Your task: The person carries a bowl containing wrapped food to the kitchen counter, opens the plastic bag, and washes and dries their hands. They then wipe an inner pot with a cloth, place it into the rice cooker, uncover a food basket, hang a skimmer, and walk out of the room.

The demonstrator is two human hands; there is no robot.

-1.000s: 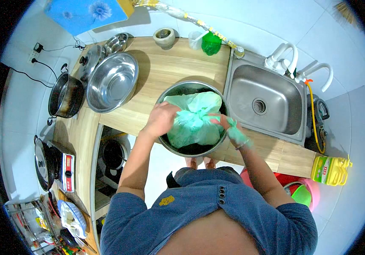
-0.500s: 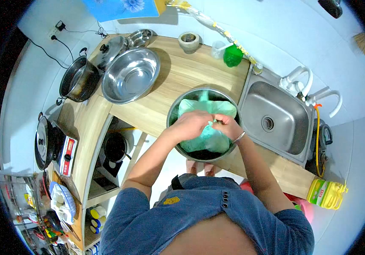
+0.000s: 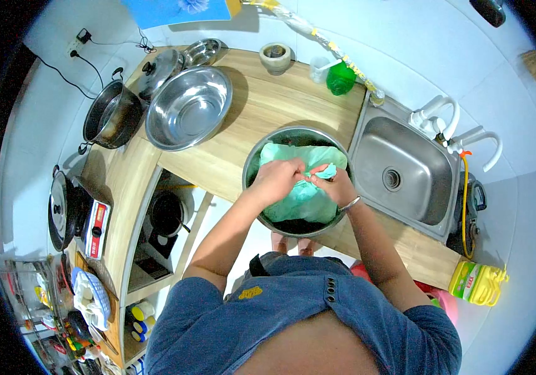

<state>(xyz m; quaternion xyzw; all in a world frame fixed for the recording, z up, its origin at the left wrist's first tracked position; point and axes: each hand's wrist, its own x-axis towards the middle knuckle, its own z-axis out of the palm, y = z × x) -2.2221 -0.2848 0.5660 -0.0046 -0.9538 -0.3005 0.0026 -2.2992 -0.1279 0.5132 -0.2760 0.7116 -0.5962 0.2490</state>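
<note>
A green plastic bag [image 3: 304, 208] lies in a round metal basin [image 3: 249, 164] at the edge of the wooden counter. The bag is gathered at its top, and the contents are hidden. My left hand [image 3: 278, 180] pinches the gathered neck from the left side. Close beside it, my right hand [image 3: 337, 187] grips the same neck, with a twisted green end sticking up above the fingers. Something dark shows in the basin around the bag.
Right of the basin is a steel sink [image 3: 394, 178] with white taps [image 3: 446, 125]. A wide steel bowl [image 3: 190, 115] and a dark pot [image 3: 113, 115] stand to the left. A stone mortar [image 3: 275, 60] and a green bottle piece [image 3: 341, 79] sit along the back wall.
My hands have drawn slightly apart at the bag's neck. A twisted green end now shows above my right hand. The basin stays in the same place.
</note>
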